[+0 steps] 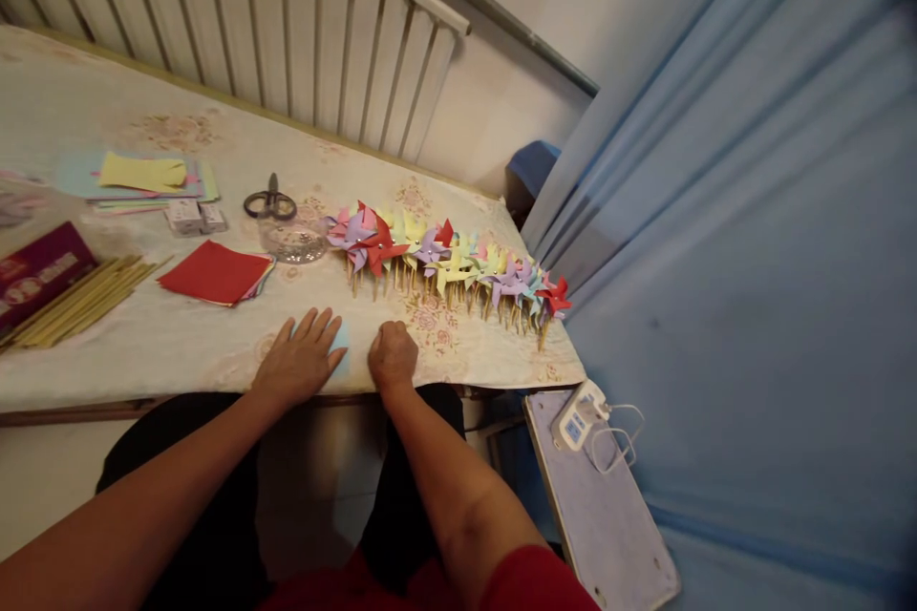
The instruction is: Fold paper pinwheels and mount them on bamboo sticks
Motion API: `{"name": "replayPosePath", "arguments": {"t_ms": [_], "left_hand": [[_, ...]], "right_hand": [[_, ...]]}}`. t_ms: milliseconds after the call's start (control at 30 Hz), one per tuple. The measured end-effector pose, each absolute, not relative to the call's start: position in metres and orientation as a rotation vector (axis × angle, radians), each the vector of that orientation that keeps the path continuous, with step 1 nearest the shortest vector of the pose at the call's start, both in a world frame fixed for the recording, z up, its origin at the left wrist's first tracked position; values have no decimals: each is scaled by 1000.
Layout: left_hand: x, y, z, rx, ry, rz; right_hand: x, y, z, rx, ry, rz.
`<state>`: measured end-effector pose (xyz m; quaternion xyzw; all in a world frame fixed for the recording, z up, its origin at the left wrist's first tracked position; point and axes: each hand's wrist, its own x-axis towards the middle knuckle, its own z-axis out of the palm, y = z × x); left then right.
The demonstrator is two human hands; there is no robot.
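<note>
My left hand (301, 358) lies flat near the table's front edge, fingers stretched out, over a light blue sheet of paper (342, 351) that shows beside the thumb. To its right, my right hand (394, 355) is closed in a fist on the tablecloth; what its fingers hold, if anything, is hidden. Beyond the hands stands a long row of paper pinwheels (451, 263) on sticks, in red, yellow, purple, pink and blue. A stack of red paper squares (215, 273) rests to the left of my left hand.
Scissors (270, 200) lie behind a clear dish of small shiny pieces (297, 243). Farther left are small boxes (187, 216), coloured paper (143, 174), thin sticks (90, 305) and a purple box (47, 272). A white power strip (579, 415) sits on a stool (608, 516) beside a blue curtain (752, 305).
</note>
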<state>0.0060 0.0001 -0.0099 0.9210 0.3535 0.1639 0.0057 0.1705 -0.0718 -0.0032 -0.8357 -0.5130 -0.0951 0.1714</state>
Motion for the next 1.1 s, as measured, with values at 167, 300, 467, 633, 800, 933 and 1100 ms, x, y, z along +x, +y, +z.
{"name": "replayPosePath", "arguments": {"t_ms": [167,300,467,633,800,933,1100], "left_hand": [[10,4,-10,2847,1114,507],[17,7,-5,2833,1164,420],[24,6,4,2800,1219,336],[23,3,5,2808,1231,319],[18,-5,2,2806,1247,364],[12,-13,1,2817,1233,373],[5,-20,4,2795,1225,357]], "right_hand": [[170,-72,-1,-2366,-1467,-281],[170,-72,-2,-2373,-1470,-279],[171,-73,-4,-2374,-1466,-287],[170,-76,-5,-2296,-1484,-274],[171,-80,-6,-2093,-1598,-184],[170,-82,-4,-1824,-1831,-114],[167,-85,3,-1718,-2162,-70]]}}
